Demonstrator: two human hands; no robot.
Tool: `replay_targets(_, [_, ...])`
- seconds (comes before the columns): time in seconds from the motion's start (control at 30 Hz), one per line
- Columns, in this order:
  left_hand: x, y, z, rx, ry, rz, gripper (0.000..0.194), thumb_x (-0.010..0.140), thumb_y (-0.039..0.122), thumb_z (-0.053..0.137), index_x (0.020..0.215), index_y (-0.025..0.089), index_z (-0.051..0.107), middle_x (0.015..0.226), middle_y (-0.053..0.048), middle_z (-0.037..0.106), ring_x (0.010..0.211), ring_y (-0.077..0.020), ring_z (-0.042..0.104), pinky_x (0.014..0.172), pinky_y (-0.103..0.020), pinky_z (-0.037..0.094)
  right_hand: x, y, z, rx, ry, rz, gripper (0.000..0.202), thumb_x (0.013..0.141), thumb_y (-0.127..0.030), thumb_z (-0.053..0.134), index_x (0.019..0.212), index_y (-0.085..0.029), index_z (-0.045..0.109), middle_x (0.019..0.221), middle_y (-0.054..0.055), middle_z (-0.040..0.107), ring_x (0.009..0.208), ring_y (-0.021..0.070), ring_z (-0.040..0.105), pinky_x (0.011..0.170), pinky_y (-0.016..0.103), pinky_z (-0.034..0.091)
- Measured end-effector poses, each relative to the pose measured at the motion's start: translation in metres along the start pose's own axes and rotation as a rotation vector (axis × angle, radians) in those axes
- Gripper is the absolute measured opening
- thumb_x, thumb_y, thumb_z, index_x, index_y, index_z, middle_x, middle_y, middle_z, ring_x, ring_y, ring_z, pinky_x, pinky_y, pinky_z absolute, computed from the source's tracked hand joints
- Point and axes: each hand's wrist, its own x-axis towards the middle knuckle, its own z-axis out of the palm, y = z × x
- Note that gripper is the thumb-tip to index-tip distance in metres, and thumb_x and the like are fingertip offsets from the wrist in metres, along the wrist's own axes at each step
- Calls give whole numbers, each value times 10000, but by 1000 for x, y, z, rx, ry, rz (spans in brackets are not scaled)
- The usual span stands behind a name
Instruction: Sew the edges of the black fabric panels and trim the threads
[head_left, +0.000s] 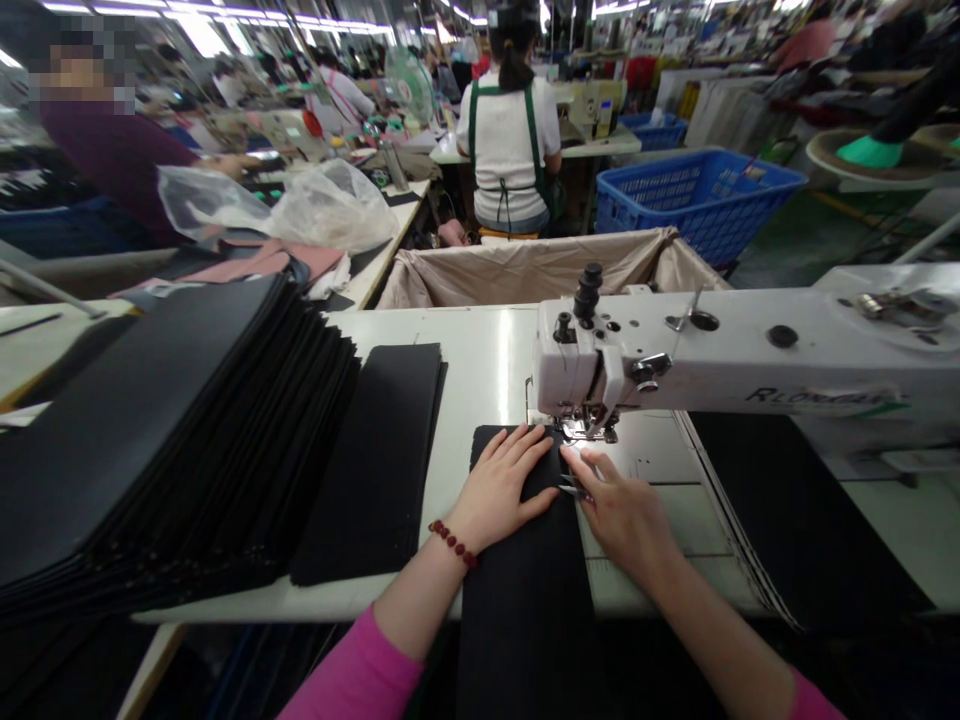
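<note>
Under the needle area of a white sewing machine [585, 400] lies a black panel [525, 600], its lower part hanging over the table's front edge. My left hand [506, 480] rests flat on the panel's upper part, fingers stretched out. At the panel's right edge, just below the presser foot, is my right hand [619, 505]. Its fingers are closed around small metal thread snips [574, 487], whose blades point left toward my left thumb. The snips' handles are mostly hidden in the hand. My right index finger is near the panel's edge by the foot.
A tall stack of black panels [165, 400] stands at the left, with a lower stack [375, 440] beside it. More black panels [802, 510] lie right, under the machine arm. Behind the table are a cloth-lined bin [525, 275] and a blue basket [697, 200]. Other people sit farther back.
</note>
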Motion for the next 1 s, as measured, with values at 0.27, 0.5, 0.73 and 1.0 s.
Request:
replay_targets(0.27, [4,-3,1,3,9,8,581,896,434,564,1417,246,390,1528,-34,344,1438,-220,225,1190,-441,165,-1,-1,1,5,5,14,563,922,-278,491,1457,-359,335,1384,26,488,718,155,652,565,286,501])
replay_targets(0.5, [1,-4,-2,-11,11,38,542,905,424,559,1402,259,419,1512,-48,369,1418,-235,272,1184,-459,187,-2,0,-1,20,9,15,564,918,-263,488,1453,-363,341,1386,8,488,725,160,649,587,294,504])
replay_targets(0.73, [-3,-5,-1,-10,10,55,476,915,393,551,1366,264,469,1477,-62,412,1375,-240,347,1178,-462,215,-3,-2,-1,25,21,24,572,910,-247,483,1455,-359,347,1377,31,489,740,157,648,612,289,511])
replay_targets(1.0, [-3,-6,-2,-9,21,63,460,925,363,534,1370,271,462,1471,-62,419,1379,-243,343,1174,-481,223,-3,-1,-3,39,21,30,577,899,-236,497,1447,-354,363,1371,36,487,751,164,649,633,300,520])
